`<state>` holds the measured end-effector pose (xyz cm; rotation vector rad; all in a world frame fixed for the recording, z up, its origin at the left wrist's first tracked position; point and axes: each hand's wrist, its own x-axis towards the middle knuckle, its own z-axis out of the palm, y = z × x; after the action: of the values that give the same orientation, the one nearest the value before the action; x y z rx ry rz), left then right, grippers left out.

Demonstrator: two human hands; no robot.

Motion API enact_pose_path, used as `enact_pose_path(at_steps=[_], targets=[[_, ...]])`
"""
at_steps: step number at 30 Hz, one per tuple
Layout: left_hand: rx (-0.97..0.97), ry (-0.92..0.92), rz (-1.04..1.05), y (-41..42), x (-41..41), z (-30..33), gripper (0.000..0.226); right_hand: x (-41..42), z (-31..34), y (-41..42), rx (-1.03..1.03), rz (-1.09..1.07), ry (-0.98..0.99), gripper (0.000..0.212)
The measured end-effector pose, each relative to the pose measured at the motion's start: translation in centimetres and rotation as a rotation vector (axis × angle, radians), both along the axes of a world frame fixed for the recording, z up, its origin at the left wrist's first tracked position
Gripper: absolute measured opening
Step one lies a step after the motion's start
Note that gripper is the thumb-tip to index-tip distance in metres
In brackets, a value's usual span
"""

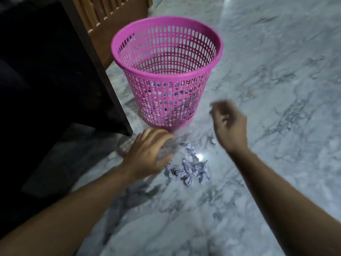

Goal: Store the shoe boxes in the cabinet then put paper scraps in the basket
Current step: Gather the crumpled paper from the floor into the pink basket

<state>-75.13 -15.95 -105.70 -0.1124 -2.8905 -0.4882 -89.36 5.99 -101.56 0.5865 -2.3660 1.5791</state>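
The left hand (pixel 147 154) grips a blurred paper scrap (pixel 168 148) beside the pink basket (pixel 166 74). The right hand (pixel 227 124) hangs loosely curled, holding nothing; more crumpled scraps (pixel 190 169) lie on the marble floor (pixel 276 89).

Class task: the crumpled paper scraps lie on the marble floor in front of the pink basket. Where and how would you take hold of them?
Probably from above: pinch the raised folds of the paper scraps, since they lie loose on the floor.

The basket (pixel 167 71) stands on the floor (pixel 276 89) at upper centre, the cabinet (pixel 103 15) behind it at upper left; paper scraps (pixel 190 169) lie below it at centre.
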Motion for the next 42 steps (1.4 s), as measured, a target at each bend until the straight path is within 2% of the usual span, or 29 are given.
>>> enact_pose_path(at_steps=[2,3,5,7,9,12,15,17,20,21,22,24,25,26,27,28,30,31,33,35,39,42], targets=[[-0.042,-0.335,0.167,-1.3,2.0,-4.8,0.115,2.9,-6.5,3.0,0.263,0.081,-0.095,0.027],[-0.026,-0.413,0.243,-1.8,2.4,-6.5,0.13,3.4,-9.2,4.1,0.381,0.093,-0.135,0.037],[0.016,-0.467,0.322,-2.1,2.5,-8.4,0.142,3.1,-12.4,5.1,0.548,-0.011,-0.242,0.051],[0.042,-0.506,0.292,-1.2,2.1,-9.4,0.143,1.5,-13.8,4.8,0.639,-0.121,-0.353,0.058],[0.065,-0.499,0.22,0.1,1.3,-10.0,0.132,-0.1,-14.4,3.9,0.768,-0.087,-0.321,0.056],[0.061,-0.412,0.171,2.5,0.4,-11.4,0.096,-1.9,-15.4,2.6,0.811,0.072,-0.218,0.024],[-0.036,-0.22,0.158,4.3,-0.1,-13.0,0.049,-2.3,-15.0,2.0,0.685,0.06,-0.362,0.015],[-0.037,-0.179,0.161,4.7,-0.5,-13.4,0.037,-1.8,-14.3,2.0,0.533,0.011,-0.38,0.019],[-0.017,-0.173,0.132,4.3,-1.2,-12.7,0.024,0.5,-13.6,2.5,0.349,0.083,-0.225,0.028],[-0.007,-0.166,0.121,4.0,-1.4,-12.5,0.019,1.6,-13.8,2.7,0.367,0.125,-0.185,0.033],[0.008,-0.165,0.111,3.7,-1.5,-12.4,0.016,2.6,-14.2,2.9,0.438,0.182,-0.15,0.051],[0.048,-0.178,0.086,3.3,-1.3,-12.2,0.016,4.1,-15.5,2.6,0.685,0.327,-0.089,0.105],[0.071,-0.177,0.076,3.2,-1.0,-12.2,0.018,4.7,-16.3,2.3,0.805,0.38,-0.059,0.12],[0.098,-0.173,0.076,3.2,-0.6,-12.2,0.02,5.4,-16.9,1.9,0.905,0.411,-0.022,0.122],[0.127,-0.17,0.083,3.2,-0.4,-12.2,0.022,6.0,-17.3,1.6,0.962,0.419,0.025,0.113],[0.149,-0.166,0.091,3.2,-0.2,-12.3,0.023,6.4,-17.5,1.4,0.965,0.41,0.088,0.095],[0.168,-0.169,0.088,3.2,0.0,-12.3,0.02,7.1,-17.7,1.2,0.893,0.364,0.229,0.055],[0.165,-0.17,0.084,3.2,0.0,-12.3,0.015,7.3,-17.7,1.2,0.86,0.354,0.266,0.043],[0.146,-0.172,0.076,3.0,0.1,-12.2,0.009,7.6,-17.4,1.0,0.823,0.35,0.287,0.033],[0.135,-0.198,0.085,3.0,0.4,-11.8,0.018,7.8,-17.0,0.8,0.805,0.351,0.271,0.027],[0.14,-0.362,0.148,3.0,1.5,-10.4,0.018,9.7,-16.8,1.5,0.8,0.396,0.242,0.015],[0.078,-0.463,0.146,3.7,3.2,-9.7,0.018,11.9,-17.5,3.1,0.826,0.409,0.177,0.016]])
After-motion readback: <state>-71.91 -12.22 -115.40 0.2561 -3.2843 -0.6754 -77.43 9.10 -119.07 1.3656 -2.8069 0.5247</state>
